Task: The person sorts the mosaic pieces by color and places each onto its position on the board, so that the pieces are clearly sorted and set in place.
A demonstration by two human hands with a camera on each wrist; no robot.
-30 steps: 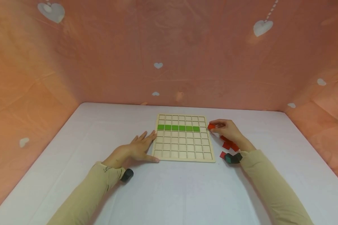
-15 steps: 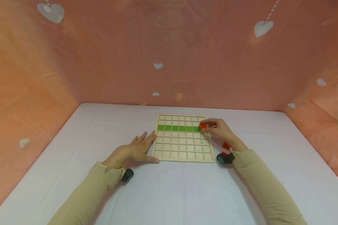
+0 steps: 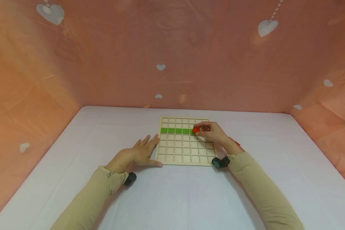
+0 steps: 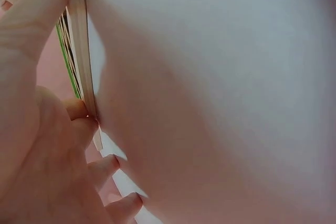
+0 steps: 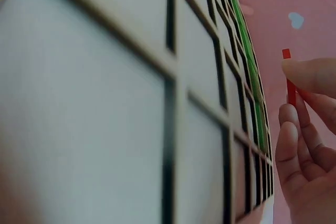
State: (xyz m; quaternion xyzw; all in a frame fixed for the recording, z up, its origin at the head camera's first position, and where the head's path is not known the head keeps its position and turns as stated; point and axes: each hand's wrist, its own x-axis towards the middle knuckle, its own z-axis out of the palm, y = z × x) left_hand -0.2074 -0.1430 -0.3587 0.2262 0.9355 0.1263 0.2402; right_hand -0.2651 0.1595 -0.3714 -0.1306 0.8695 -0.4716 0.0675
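A pale wooden grid board point(image 3: 177, 150) lies on the table, with a row of green tiles point(image 3: 178, 131) in its third row from the far edge. My right hand point(image 3: 214, 131) pinches a red square tile point(image 3: 195, 129) between thumb and fingers, over the right part of that row. In the right wrist view the red tile point(image 5: 292, 90) stands edge-on between thumb and fingertips, above the board. My left hand point(image 3: 142, 152) lies with fingers spread at the board's left side. The left wrist view shows its fingers point(image 4: 86, 129) against the board's edge point(image 4: 81, 51).
More red tiles point(image 3: 234, 142) lie on the white table point(image 3: 166, 198) right of the board, partly hidden by my right forearm. Dark wrist cameras point(image 3: 220, 162) sit at both sleeves. A pink cloth backdrop point(image 3: 118, 57) with white hearts rises behind and beside the table.
My right hand has carried the red tile leftward from beside the board to over the green row. My left hand has stayed at the board's left edge.
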